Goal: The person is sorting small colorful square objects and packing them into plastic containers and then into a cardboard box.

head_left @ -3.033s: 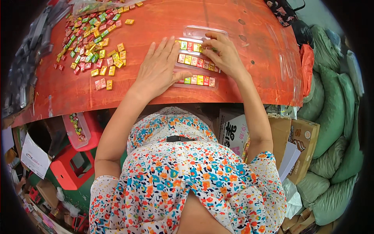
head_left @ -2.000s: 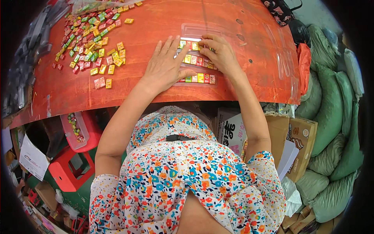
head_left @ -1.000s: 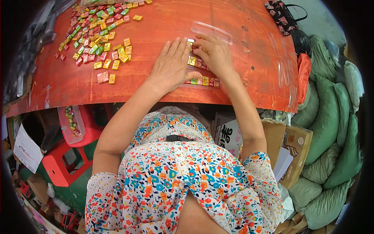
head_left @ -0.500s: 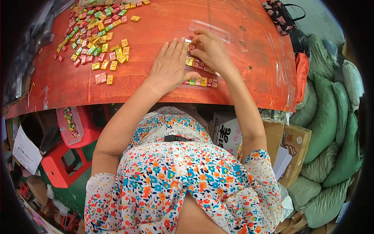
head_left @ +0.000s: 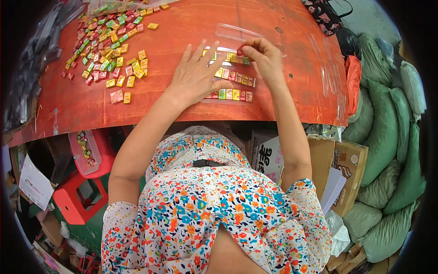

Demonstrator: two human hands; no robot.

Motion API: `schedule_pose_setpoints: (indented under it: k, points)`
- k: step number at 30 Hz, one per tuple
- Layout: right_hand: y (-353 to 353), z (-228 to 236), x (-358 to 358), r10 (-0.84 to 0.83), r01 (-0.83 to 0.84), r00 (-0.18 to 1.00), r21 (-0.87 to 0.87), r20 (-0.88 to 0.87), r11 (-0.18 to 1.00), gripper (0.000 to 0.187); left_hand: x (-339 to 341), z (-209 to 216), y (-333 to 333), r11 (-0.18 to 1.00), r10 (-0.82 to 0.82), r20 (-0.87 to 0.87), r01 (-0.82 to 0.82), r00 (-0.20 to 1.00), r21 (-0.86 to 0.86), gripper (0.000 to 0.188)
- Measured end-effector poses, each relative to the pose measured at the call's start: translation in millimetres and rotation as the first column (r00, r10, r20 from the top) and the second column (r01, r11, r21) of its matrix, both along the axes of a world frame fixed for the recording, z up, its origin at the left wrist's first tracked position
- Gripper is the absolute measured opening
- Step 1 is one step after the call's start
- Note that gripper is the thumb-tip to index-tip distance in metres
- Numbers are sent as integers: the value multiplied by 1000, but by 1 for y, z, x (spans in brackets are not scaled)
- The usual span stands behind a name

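Observation:
Three rows of tiny coloured boxes lie on the red table: a far row (head_left: 233,58), a middle row (head_left: 235,76) and a near row (head_left: 236,95). Clear plastic shows around the rows. My left hand (head_left: 194,75) lies palm down over their left ends, fingers spread, hiding part of them. At the right end of the far row, my right hand (head_left: 267,59) pinches a small red box (head_left: 241,49) between thumb and fingertips. Just beyond, a long clear plastic tray (head_left: 237,32) rests on the table.
A loose heap of red, yellow and green boxes (head_left: 112,50) spreads across the far left of the red table (head_left: 155,100). More clear plastic strips (head_left: 326,84) lie at the right. Below the table stand a red stool (head_left: 81,196), cartons (head_left: 351,178) and green sacks (head_left: 381,123).
My right hand has shifted right along the far row, and a red box now shows in its fingertips. My left fingers have spread apart, uncovering more of the far row.

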State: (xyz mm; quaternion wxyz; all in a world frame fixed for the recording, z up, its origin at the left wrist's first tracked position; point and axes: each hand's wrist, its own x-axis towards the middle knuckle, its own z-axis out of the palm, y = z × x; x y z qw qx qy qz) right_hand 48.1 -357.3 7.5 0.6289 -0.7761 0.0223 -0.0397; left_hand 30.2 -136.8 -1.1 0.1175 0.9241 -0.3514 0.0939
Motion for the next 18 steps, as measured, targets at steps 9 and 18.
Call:
schedule_pose_setpoints:
  k: [9, 18]
  points:
    - [17, 6, 1, 29, -33, 999, -133, -30, 991, 11, 15, -15, 5, 991, -117, -72, 112, 991, -69, 85]
    - [29, -1, 6, 53, -54, 998, -529, -17, 847, 20, 15, -18, 8, 980, -141, -106, 123, 984, -155, 92]
